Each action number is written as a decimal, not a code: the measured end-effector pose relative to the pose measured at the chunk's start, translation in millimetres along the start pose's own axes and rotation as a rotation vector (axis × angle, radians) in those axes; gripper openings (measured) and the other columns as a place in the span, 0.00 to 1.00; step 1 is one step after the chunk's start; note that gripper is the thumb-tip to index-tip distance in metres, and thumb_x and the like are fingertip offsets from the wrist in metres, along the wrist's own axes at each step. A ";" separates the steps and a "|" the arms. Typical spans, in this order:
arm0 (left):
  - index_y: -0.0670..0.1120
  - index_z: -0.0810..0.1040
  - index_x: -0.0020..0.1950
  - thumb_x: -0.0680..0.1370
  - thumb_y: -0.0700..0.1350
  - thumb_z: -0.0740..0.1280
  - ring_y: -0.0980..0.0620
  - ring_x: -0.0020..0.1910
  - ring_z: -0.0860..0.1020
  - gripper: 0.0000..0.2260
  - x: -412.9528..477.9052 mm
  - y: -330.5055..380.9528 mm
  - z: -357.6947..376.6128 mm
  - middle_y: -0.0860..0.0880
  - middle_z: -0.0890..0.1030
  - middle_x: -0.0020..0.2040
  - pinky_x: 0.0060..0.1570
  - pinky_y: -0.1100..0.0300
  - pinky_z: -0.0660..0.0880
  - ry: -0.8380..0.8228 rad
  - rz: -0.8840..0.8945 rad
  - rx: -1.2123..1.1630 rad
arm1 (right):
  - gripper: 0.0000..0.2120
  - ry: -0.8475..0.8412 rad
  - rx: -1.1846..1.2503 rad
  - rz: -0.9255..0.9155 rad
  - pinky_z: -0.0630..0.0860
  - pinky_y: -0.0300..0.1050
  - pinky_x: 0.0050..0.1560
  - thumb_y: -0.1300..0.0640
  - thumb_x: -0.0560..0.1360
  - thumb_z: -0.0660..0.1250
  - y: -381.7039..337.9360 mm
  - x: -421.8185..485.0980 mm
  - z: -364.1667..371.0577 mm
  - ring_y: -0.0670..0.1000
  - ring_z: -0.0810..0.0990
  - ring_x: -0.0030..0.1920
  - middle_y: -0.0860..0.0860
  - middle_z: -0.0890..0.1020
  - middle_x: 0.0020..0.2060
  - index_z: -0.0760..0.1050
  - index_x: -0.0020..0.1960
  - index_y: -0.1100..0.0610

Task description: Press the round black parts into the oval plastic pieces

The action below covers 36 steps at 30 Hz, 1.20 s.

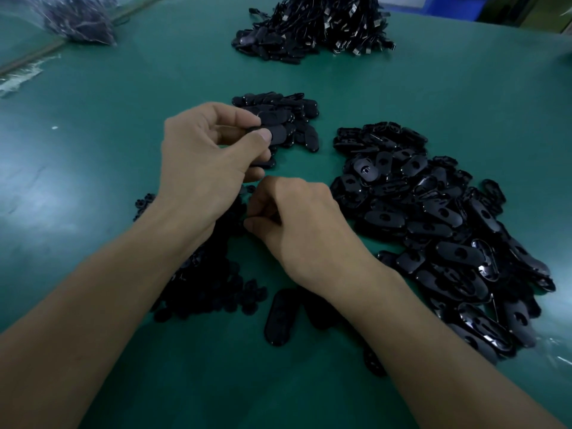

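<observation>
My left hand [204, 159] pinches a black oval plastic piece [277, 133] between thumb and fingers, above the green table. Below it my right hand [297, 224] has its fingers curled at the edge of a heap of small round black parts [210, 289]; what it holds is hidden by the fingers. A big heap of oval pieces [433, 230] lies to the right. A smaller stack of oval pieces [288, 119] lies just behind my left hand. One loose oval piece [280, 317] lies near my right wrist.
At the back of the green table [123, 119] sits a pile of black corded parts with metal plugs [322, 26]. A clear plastic bag of dark parts [77, 20] lies at the far left. Clear film shows at the right edge.
</observation>
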<state>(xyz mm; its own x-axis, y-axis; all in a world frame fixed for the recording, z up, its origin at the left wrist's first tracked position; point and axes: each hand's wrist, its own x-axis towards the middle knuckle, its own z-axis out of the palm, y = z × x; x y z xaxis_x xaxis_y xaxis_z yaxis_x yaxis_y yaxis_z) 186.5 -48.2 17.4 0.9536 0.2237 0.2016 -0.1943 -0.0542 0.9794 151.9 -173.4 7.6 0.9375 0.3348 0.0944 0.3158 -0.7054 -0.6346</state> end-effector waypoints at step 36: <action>0.46 0.81 0.45 0.75 0.37 0.74 0.49 0.39 0.85 0.05 -6.2 -3.5 4.7 0.49 0.84 0.34 0.38 0.60 0.81 -0.079 -0.020 0.000 | 0.07 0.445 0.028 0.105 0.72 0.28 0.44 0.58 0.80 0.67 46.3 -32.6 -37.9 0.36 0.77 0.43 0.40 0.80 0.43 0.81 0.53 0.49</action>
<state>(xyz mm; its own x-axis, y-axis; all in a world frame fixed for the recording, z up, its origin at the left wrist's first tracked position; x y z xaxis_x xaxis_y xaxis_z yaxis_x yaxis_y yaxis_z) 182.3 -54.0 12.7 0.9724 0.1477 0.1805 -0.1748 -0.0505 0.9833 141.4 -240.7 4.2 0.9375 -0.0429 0.3453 0.2175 -0.7022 -0.6779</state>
